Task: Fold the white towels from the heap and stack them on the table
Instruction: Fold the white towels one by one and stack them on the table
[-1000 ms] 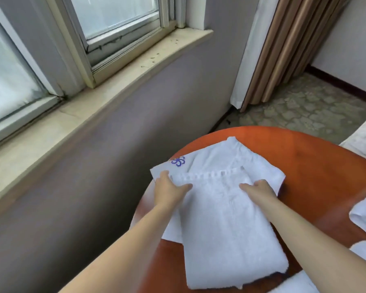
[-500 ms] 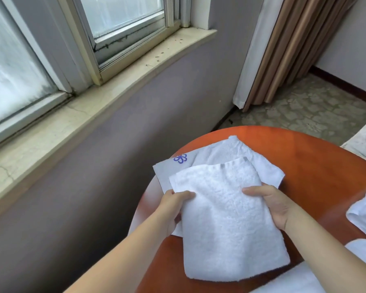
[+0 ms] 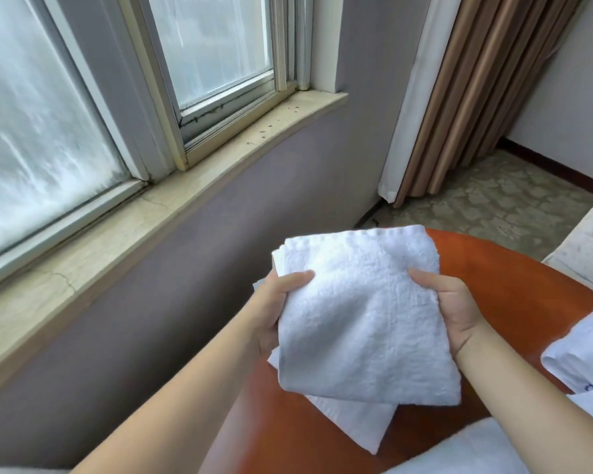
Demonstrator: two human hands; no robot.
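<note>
window [image 3: 216, 46], marble sill [image 3: 172, 203], brown curtain [image 3: 486, 90]

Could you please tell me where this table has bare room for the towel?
Free: the far right of the round orange-brown wooden table, between the folded white terry towel in the left hand and right hand and the loose white towels at the right edge. Crowded: the left side, under a flat white towel.

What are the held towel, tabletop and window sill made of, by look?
Towel: likely cotton terry, white, matte; fuzzy looped pile, stitched border at its far edge. Table: probably wood or veneer under glossy orange-brown lacquer; soft reflections, grain unclear. Window sill: seemingly polished beige stone, marble-like; veining and hairline cracks.
</note>
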